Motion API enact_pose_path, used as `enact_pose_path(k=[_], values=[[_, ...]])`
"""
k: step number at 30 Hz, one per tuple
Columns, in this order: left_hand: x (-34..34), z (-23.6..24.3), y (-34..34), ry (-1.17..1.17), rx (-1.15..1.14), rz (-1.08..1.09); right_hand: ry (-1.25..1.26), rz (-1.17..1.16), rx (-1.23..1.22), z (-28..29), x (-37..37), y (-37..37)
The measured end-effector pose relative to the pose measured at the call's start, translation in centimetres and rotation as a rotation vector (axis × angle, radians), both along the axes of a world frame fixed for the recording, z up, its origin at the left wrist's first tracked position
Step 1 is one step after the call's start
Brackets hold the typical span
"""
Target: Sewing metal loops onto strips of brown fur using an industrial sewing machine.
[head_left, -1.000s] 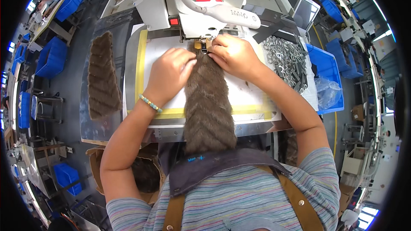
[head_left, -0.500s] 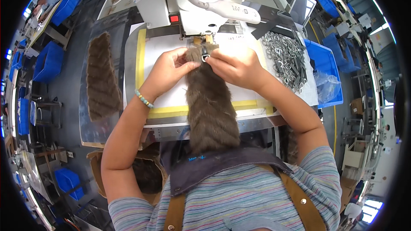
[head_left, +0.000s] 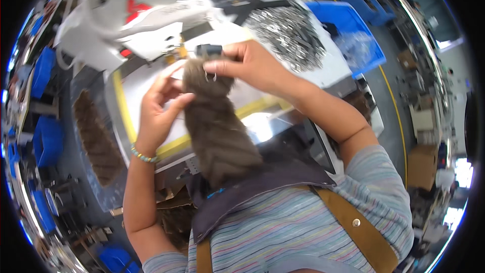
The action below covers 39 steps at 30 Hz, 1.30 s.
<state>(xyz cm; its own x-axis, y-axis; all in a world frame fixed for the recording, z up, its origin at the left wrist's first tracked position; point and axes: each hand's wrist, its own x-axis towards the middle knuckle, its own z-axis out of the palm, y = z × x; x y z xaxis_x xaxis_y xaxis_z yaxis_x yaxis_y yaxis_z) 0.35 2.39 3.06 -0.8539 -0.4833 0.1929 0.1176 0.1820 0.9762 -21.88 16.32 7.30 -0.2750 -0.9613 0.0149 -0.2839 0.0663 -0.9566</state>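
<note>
I have a brown fur strip (head_left: pixel 220 141) between my hands, its lower end over my dark apron. My left hand (head_left: pixel 156 114) grips the strip's upper left edge with curled fingers. My right hand (head_left: pixel 252 68) pinches its top end, where a small metal ring (head_left: pixel 211 76) hangs and a dark tab or fitting (head_left: pixel 208 49) shows, too blurred to make out. Just beyond stands the white sewing machine (head_left: pixel 116 20), its work plate edged with yellow tape (head_left: pixel 118 96). A second fur strip (head_left: pixel 98 136) lies on the metal surface at the left.
At the back right are a pile of metal hooks and rings (head_left: pixel 283 35) and a blue bin (head_left: pixel 333 11) with a plastic bag. Blue crates (head_left: pixel 48 141) stand along the left aisle, cardboard boxes (head_left: pixel 423 167) along the right. The frame is blurred by motion.
The fur strip's top end has come out from under the machine's needle area and is raised between my hands. My head's view has turned, shifting the machine up and leftward.
</note>
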Motion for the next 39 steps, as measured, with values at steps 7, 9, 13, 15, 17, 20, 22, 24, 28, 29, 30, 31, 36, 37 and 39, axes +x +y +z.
enact_pose_path(k=[7,9,13,15,17,20,22,24,28,29,30,31,36,37,39], values=[[0.2,0.5,0.2,-0.072,-0.102,0.088,0.109,-0.235,-0.485,9.8,-12.4,22.7],[0.6,0.5,0.1,-0.125,-0.168,0.093,0.245,-0.299,-0.572,12.3,-14.2,30.4],[0.7,0.1,-0.2,-0.167,-0.245,0.093,0.119,-0.354,-0.525,15.0,-12.4,35.9],[0.6,-0.2,-0.7,-0.189,-0.272,0.094,0.360,-0.630,-0.268,13.3,-10.9,33.8],[0.8,-0.1,-1.3,-0.209,-0.327,0.115,0.462,-0.625,-0.171,10.1,-10.4,31.0],[1.7,0.5,-2.4,-0.180,-0.528,0.277,-0.479,0.004,-1.170,5.6,-11.4,30.0],[2.7,1.5,-3.2,-0.186,-0.593,0.368,-0.318,-0.243,-0.979,5.2,-12.1,33.3],[3.9,2.8,-4.0,-0.128,-0.642,0.427,0.374,-0.962,-0.167,5.6,-12.9,38.0],[7.2,4.2,-4.3,-0.177,-0.751,0.506,0.087,-1.027,0.073,-3.6,-22.4,41.6],[7.8,4.2,-4.3,-0.194,-0.728,0.517,0.098,-1.107,0.167,-6.9,-25.5,42.3],[8.4,4.3,-4.3,-0.235,-0.754,0.530,0.053,-1.128,0.146,-10.6,-28.2,43.0],[9.0,4.3,-4.3,-0.258,-0.800,0.552,-0.051,-1.164,0.265,-13.4,-30.9,44.0],[11.2,3.5,-3.9,-0.367,-0.645,0.614,0.110,-1.263,0.549,-23.5,-37.6,46.8],[11.5,3.2,-3.8,-0.364,-0.638,0.629,0.065,-1.330,0.516,-24.2,-37.8,46.8],[12.1,2.6,-3.7,-0.407,-0.568,0.630,0.019,-1.396,0.483,-24.7,-37.8,46.5]])
